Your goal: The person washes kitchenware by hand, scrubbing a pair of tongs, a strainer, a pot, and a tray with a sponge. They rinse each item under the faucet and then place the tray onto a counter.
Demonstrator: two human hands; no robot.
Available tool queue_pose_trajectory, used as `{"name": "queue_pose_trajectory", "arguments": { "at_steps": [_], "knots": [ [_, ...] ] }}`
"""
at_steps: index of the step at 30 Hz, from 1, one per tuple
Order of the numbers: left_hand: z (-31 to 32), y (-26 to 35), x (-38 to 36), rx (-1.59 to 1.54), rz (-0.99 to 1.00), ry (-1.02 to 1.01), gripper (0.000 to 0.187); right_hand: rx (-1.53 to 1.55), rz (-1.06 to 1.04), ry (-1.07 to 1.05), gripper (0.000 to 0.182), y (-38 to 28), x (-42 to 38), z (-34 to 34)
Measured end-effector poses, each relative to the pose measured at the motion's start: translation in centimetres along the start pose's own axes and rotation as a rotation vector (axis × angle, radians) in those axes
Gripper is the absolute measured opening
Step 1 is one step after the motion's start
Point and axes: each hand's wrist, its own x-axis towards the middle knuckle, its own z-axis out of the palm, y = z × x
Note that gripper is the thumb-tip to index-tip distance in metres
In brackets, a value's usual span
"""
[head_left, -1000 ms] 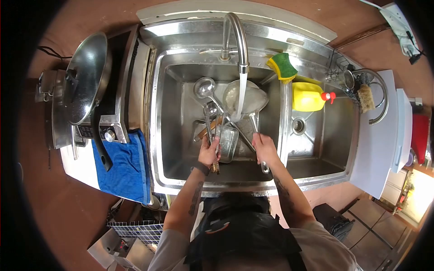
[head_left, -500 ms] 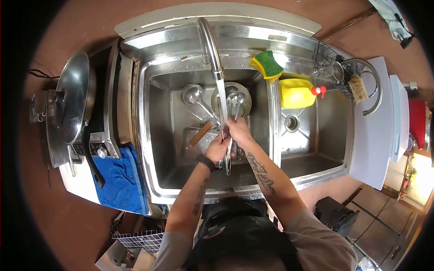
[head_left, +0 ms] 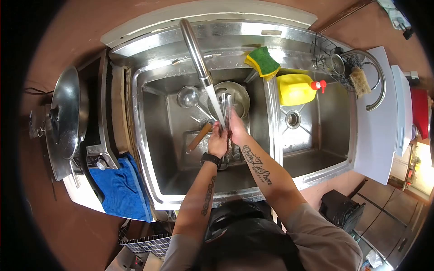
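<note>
Stainless steel fills the middle of the view: a double sink (head_left: 149, 149) set into a surface, with reddish-brown floor around it and grey tiles at the lower right. On the left of the surface stands a cooker (head_left: 106, 122) with a pan lid (head_left: 68, 117) leaning over it, and a blue cloth (head_left: 120, 192) hangs off the front edge. A curved tap (head_left: 194, 45) runs a stream of water into the left basin. On the ledge behind the divider lies a green and yellow sponge (head_left: 262, 61); a yellow soap bottle (head_left: 296, 89) with a red cap lies in the right basin. A wire rack (head_left: 346, 67) with a brush sits at the far right.

Both hands meet under the stream. The left hand (head_left: 218, 142) has its fingers curled round the handles of a bundle of metal utensils (head_left: 226, 106), and the right hand (head_left: 236, 128) presses against the same bundle from the other side, fingers together. The utensils' heads stick up over a round metal bowl (head_left: 239, 97) in the basin. A ladle (head_left: 187, 96) and a wooden-handled tool (head_left: 199, 136) lie beside them on the basin floor.

Exactly which utensils make up the bundle is hard to tell: glare and water blur them, and the hands cover the handles. The dark rim of the lens cuts off the corners.
</note>
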Motion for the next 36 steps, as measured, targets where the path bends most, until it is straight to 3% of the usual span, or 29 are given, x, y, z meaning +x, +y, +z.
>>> {"name": "queue_pose_trajectory", "arguments": {
  "at_steps": [1, 2, 6, 9, 10, 11, 13, 15, 17, 18, 19, 21, 23, 25, 27, 28, 29, 31, 32, 34, 36],
  "knots": [
    [-0.5, 0.7, 0.3, 0.043, 0.003, -0.072, 0.051, -0.132, -0.045, 0.108, 0.046, 0.0, 0.1, -0.2],
    [-0.8, 1.5, 0.4, 0.112, -0.053, -0.067, 0.039, -0.296, -0.185, 0.087, 0.039, 0.4, -0.3, -0.7],
    [-0.4, 2.0, 1.1, 0.263, -0.095, -0.070, 0.036, -0.327, -0.174, 0.128, 0.031, 2.4, 2.1, -4.4],
    [0.1, 1.3, 2.1, 0.743, 0.333, -0.138, 0.036, -0.212, -0.174, 0.211, 0.033, 1.2, -0.7, -3.4],
    [0.1, 1.8, 3.2, 0.441, -0.065, -0.338, 0.035, -0.214, -0.191, 0.221, 0.036, 1.1, -0.7, -3.4],
    [0.0, 2.2, 3.5, 0.443, -0.064, -0.343, 0.035, -0.210, -0.190, 0.224, 0.036, 0.7, -0.8, -3.5],
    [0.0, 1.3, 3.9, 0.716, 0.354, -0.489, 0.032, -0.082, -0.116, 0.081, 0.040, 0.8, -0.9, -3.9],
    [-0.2, 1.4, 3.5, 0.663, 0.379, -0.432, 0.032, -0.111, -0.142, 0.036, 0.040, 1.4, -0.5, -4.2],
    [-0.8, 2.6, 3.6, -0.136, -0.438, -0.495, 0.031, -0.302, -0.156, 0.097, 0.037, 1.8, 0.1, -4.8],
    [-1.1, 2.7, 3.5, -0.234, -0.530, -0.539, 0.029, -0.300, -0.153, 0.100, 0.037, 1.6, -0.3, -4.8],
    [-1.2, 2.7, 3.1, -0.234, -0.531, -0.540, 0.029, -0.176, -0.087, 0.131, 0.033, 1.0, -1.1, -4.5],
    [-1.4, 2.9, 1.7, -0.546, -0.621, -0.545, 0.029, -0.057, -0.024, 0.157, 0.029, 0.0, -2.6, -4.1],
    [-1.3, 3.8, -0.2, -0.662, -0.588, -0.558, 0.036, -0.015, -0.129, 0.185, 0.023, -0.7, -3.7, -4.2],
    [-0.7, 4.5, -1.7, -0.870, -0.716, -0.676, 0.048, 0.116, -0.152, 0.216, 0.021, -1.0, -4.4, -4.2],
    [0.3, 5.8, -4.7, -1.049, -0.676, -0.728, 0.060, 0.116, -0.142, 0.197, 0.025, -1.1, -5.5, -4.2],
    [-0.4, 9.0, -6.3, -0.948, -0.779, -0.699, 0.052, 0.171, -0.188, 0.170, 0.031, -0.5, -5.1, -4.3],
    [-0.5, 9.0, -7.4, -0.946, -0.777, -0.702, 0.052, 0.173, -0.192, 0.170, 0.031, -0.7, -6.0, -3.7],
    [-1.0, 8.8, -9.0, -0.536, -0.405, -0.490, 0.040, 0.226, -0.125, 0.093, 0.032, -2.6, -8.9, -1.1],
    [-1.5, 8.4, -9.5, -0.534, -0.391, -0.493, 0.040, 0.329, -0.133, 0.057, 0.032, -2.9, -9.4, -0.2],
    [-2.9, 5.9, -10.3, -0.176, -0.239, -0.452, 0.031, 0.291, -0.199, 0.032, 0.032, -2.9, -8.8, -0.5],
    [-5.3, 5.2, -11.1, -0.152, -0.120, -0.420, 0.035, 0.253, -0.267, -0.019, 0.030, -2.9, -7.7, -0.8]
  ]
}}
